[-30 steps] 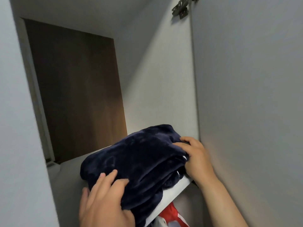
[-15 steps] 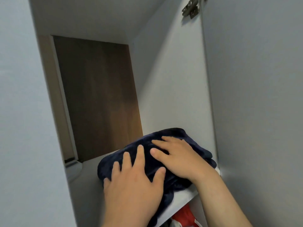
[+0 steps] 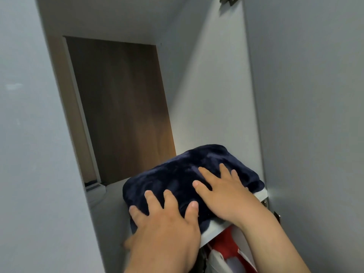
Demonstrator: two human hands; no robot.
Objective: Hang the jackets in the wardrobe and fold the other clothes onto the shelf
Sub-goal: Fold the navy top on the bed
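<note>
Currently, a folded navy plush garment (image 3: 183,174) is seen lying on the white wardrobe shelf (image 3: 214,230), in its front right part, with the far-right end close to the right side panel (image 3: 212,99). Its long axis is laid across the shelf, roughly parallel to the front edge, and runs from lower left to upper right in the head view. The near-left corner is seen hanging slightly over the front edge. Which side carries the fold cannot be told.

The left hand (image 3: 167,229) is laid flat on the near-left end, fingers straight and spread, nothing gripped. The right hand (image 3: 222,194) is pressed palm down on the right half, fingers straight, spread and pointed into the wardrobe, nothing pinched. The hands are placed just beside each other; contact between them cannot be told.

A brown wood-grain back panel (image 3: 122,111) is seen behind the shelf. An open grey door (image 3: 307,115) is seen on the right, with a hinge (image 3: 226,0) cut off at the top edge. Red and white fabric (image 3: 226,249) is partly visible under the shelf.
</note>
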